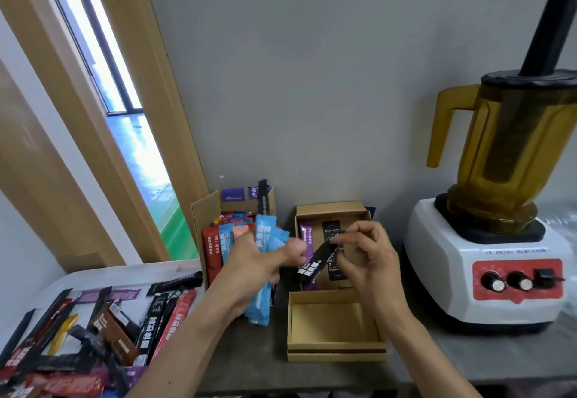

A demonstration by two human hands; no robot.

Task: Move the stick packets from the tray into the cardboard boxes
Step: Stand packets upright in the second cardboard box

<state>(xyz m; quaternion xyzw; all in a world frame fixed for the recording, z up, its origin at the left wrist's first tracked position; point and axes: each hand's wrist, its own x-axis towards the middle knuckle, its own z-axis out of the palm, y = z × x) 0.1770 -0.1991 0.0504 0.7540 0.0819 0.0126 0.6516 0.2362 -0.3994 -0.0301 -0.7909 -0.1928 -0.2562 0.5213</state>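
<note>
We see the left hand [249,269] clenched around a bunch of blue packets [265,235], which stand up out of its grip just in front of the tall cardboard box [203,210]. That box is already crowded with upright packets in red, blue and purple. The right hand [371,260] pinches the upper end of a single black packet [315,265] between thumb and fingertips. The packet hangs tilted over the flat cardboard box [331,210], where a purple packet and a black one lie side by side. The left fingers are blurred close to the black packet's lower end, and we cannot tell whether they touch it. The flat box's open front part [331,322] shows only bare cardboard inside. At lower left, the white tray [93,272] holds a loose heap of stick packets [150,319] (mostly black, red and brown, with one yellow). A blender [493,241] with an amber jug stands on the grey table [249,360] to the right of the boxes.
</note>
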